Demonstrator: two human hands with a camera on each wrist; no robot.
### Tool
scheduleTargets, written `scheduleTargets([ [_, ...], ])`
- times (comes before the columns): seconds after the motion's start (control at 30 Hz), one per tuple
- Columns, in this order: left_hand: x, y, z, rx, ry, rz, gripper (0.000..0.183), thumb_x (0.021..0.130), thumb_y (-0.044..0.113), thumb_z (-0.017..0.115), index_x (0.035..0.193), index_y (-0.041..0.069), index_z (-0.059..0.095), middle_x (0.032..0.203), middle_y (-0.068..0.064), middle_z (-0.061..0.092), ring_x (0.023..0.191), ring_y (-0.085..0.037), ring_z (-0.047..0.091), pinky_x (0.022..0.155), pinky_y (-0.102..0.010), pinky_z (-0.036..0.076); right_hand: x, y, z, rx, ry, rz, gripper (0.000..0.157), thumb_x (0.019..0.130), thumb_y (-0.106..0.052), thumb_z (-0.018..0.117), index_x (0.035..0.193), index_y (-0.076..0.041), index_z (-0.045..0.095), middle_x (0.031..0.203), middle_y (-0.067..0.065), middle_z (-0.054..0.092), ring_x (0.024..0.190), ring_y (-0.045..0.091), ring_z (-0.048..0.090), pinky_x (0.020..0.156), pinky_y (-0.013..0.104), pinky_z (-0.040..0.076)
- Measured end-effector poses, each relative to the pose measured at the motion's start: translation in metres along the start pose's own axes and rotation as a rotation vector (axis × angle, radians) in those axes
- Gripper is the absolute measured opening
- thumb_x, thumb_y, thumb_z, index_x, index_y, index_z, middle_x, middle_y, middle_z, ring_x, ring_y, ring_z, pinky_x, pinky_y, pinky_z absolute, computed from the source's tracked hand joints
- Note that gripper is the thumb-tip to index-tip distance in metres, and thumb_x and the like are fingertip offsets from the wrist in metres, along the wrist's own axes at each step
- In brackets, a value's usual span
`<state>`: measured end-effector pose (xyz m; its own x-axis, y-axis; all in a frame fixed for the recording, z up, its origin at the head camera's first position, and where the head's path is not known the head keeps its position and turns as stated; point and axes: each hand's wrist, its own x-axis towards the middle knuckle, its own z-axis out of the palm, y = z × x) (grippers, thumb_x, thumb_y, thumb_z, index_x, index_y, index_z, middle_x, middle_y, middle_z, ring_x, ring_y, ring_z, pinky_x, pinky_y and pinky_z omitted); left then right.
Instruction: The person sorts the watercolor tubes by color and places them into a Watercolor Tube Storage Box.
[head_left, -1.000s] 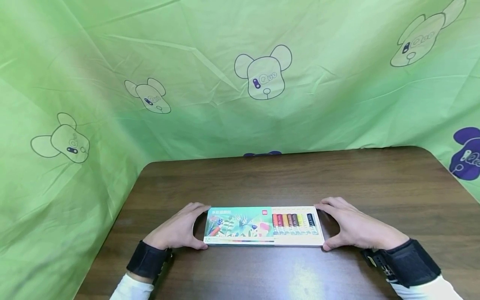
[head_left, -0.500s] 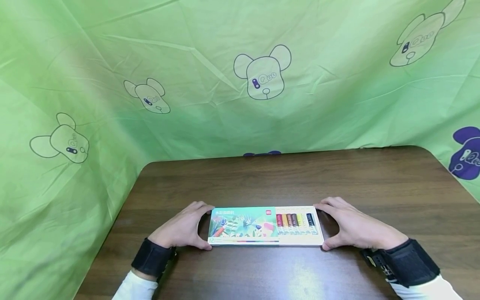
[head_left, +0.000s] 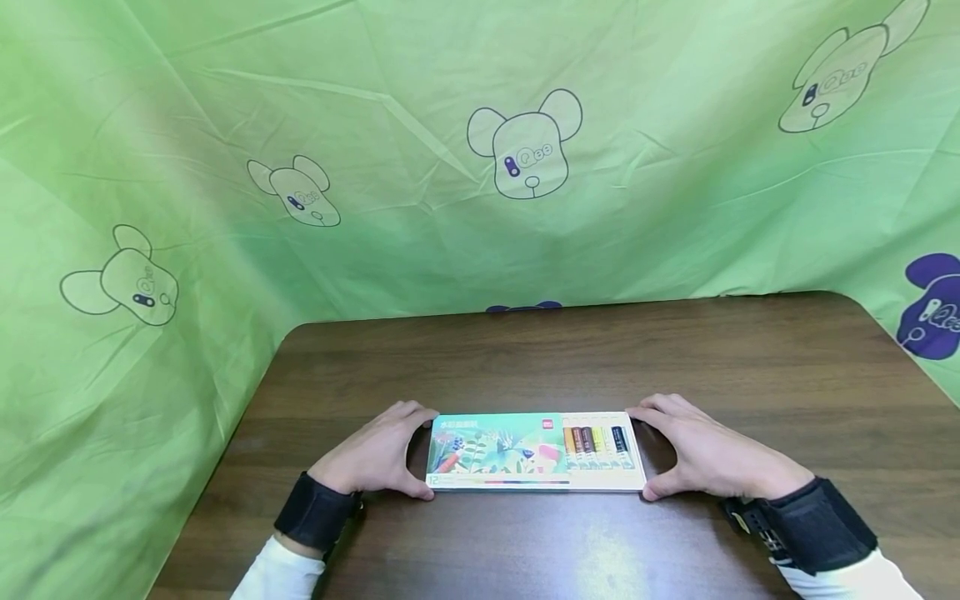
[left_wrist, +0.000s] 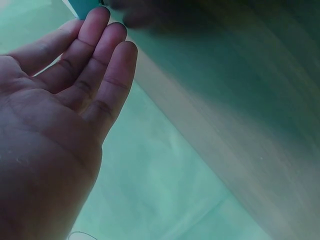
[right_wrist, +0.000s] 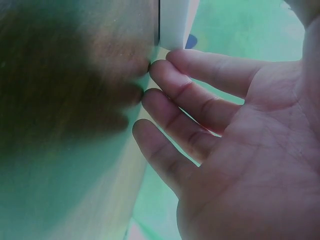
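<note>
A flat box of paint tubes lies lengthwise on the table. Its teal printed sleeve (head_left: 495, 454) covers the left part of a white tray (head_left: 603, 481). Several coloured tubes (head_left: 596, 440) show in the uncovered right part. My left hand (head_left: 375, 454) holds the sleeve's left end, thumb at the near corner and fingertips at the far one. My right hand (head_left: 708, 454) holds the tray's right end in the same way. In the left wrist view, a teal corner of the sleeve (left_wrist: 84, 9) meets the index finger. The right wrist view has the tray's white end (right_wrist: 173, 25) at the fingertips.
The brown wooden table (head_left: 525, 367) extends around the box. A green curtain (head_left: 420, 250) printed with bear heads hangs behind it and down the left side. Black bands (head_left: 315, 510) wrap both wrists.
My left hand has pushed the sleeve to the right over the tray, so fewer tubes show. My right hand and the tray's right end have stayed almost still.
</note>
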<state>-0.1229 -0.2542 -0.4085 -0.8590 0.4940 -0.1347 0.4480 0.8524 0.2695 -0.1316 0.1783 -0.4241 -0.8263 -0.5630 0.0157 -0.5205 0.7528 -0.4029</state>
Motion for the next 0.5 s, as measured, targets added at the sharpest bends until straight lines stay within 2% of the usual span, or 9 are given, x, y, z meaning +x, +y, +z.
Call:
scheduleTargets([
  [0.5,0.0079,0.0076,0.0048,0.016,0.001,0.024,0.104,0.055,0.062,0.078,0.138,0.008,0.048,0.128,0.002,0.051,0.12,-0.015,0.045,0.099,-0.034,0.041,0.0008,-0.0006,0.0,0.008,-0.013,0.008,0.096,0.055,-0.062,0.077,0.131,-0.009,0.055,0.124,-0.001,0.049,0.115,0.019,0.045,0.093,0.043,0.042],
])
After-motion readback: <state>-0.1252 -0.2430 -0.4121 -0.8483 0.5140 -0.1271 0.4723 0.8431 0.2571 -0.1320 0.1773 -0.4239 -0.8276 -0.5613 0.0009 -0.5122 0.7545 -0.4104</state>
